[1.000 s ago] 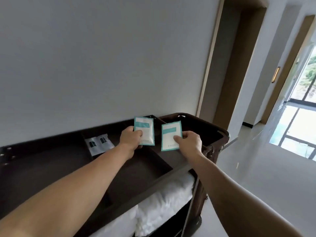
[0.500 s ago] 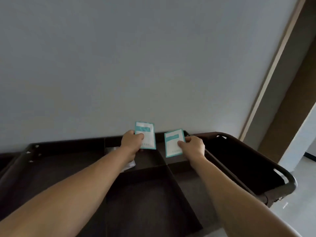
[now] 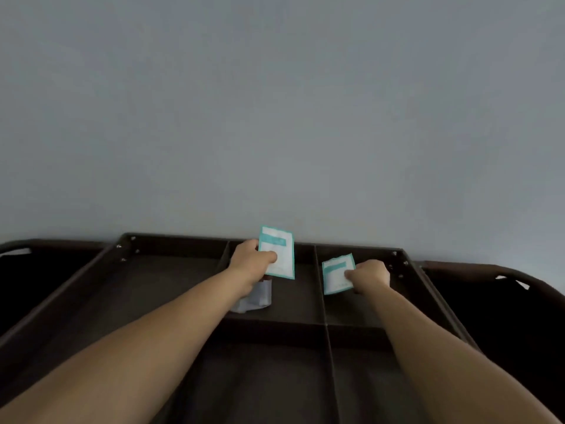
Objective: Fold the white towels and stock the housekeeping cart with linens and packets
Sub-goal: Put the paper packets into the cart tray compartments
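I stand over the dark brown housekeeping cart's top tray (image 3: pixel 171 289), which dividers split into compartments. My left hand (image 3: pixel 249 264) pinches a white and teal packet (image 3: pixel 279 255) upright over the back middle compartment. My right hand (image 3: pixel 368 275) pinches a second white and teal packet (image 3: pixel 336 275), tilted, just right of the divider (image 3: pixel 319 283) over the back right compartment. A clear wrapped packet (image 3: pixel 260 298) lies in the middle compartment, partly hidden under my left wrist. No towels are in view.
A plain grey wall (image 3: pixel 275 117) rises directly behind the cart. Dark bag openings with curved rims flank the tray at the left (image 3: pixel 36 280) and right (image 3: pixel 495 301). Front compartments lie between my forearms.
My view has swung left and down onto the cart top, so the corridor and doorway have left the frame. Both hands have carried their packets farther over the back compartments, the right one lower.
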`<state>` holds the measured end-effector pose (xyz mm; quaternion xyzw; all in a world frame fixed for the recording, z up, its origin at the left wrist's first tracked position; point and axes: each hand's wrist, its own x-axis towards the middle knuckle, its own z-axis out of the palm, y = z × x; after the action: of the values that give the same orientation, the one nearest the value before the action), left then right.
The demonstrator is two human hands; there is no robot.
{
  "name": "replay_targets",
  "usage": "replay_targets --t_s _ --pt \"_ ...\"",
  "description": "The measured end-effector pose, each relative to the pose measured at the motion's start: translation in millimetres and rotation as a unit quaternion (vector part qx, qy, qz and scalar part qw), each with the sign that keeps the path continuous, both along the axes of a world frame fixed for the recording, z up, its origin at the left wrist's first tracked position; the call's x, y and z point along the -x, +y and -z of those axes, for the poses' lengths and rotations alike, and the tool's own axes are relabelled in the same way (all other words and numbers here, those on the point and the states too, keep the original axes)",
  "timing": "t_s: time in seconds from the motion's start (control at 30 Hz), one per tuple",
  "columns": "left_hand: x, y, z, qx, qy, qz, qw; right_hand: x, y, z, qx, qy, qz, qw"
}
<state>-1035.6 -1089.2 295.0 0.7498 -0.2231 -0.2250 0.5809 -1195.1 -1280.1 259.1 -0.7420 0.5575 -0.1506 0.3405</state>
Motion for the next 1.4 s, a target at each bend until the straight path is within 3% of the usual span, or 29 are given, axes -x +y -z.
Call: replay_targets --t_s 0.2,0.47,0.57,0.63,0.7,0.77,0.83,0.97,1.13,1.27,1.4 --pt "16 -15 6 -0.024 0.0 -0.036 0.999 -22 -14 23 -0.056 -0.048 -0.011 0.997" --pt "37 -30 7 -0.046 -0.021 -0.064 0.997 -21 -19 28 0.048 0.139 -0.105 0.984" --pt "42 -37 3 -0.059 -0.054 -0.068 0.994 -21 -16 27 0.069 0.165 -0.117 0.977" --pt "43 -42 1 -0.059 -0.058 -0.065 0.994 -20 -16 21 0.085 0.13 -0.121 0.98" --pt "44 -46 0 -0.05 -0.047 -0.057 0.996 -19 -19 9 0.074 0.025 -0.137 0.988" --pt "47 -54 1 -0.029 -0.027 -0.053 0.998 -20 -18 -8 -0.025 -0.118 -0.146 0.982" --pt "52 -65 3 -0.012 -0.017 -0.046 0.999 -17 -15 -21 -0.148 -0.195 -0.143 0.959" --pt "65 -84 7 -0.014 -0.031 -0.005 0.999 -4 -17 -21 -0.159 -0.198 -0.161 0.954" --pt "69 -90 10 -0.047 -0.012 -0.006 0.999 9 -37 -6 -0.159 -0.229 -0.087 0.956" --pt "63 -78 9 -0.051 0.002 -0.016 0.999 8 -52 15 -0.154 -0.177 -0.066 0.97" --pt "53 -57 6 -0.052 -0.003 -0.038 0.998 0 -54 27 -0.083 -0.062 -0.098 0.99"
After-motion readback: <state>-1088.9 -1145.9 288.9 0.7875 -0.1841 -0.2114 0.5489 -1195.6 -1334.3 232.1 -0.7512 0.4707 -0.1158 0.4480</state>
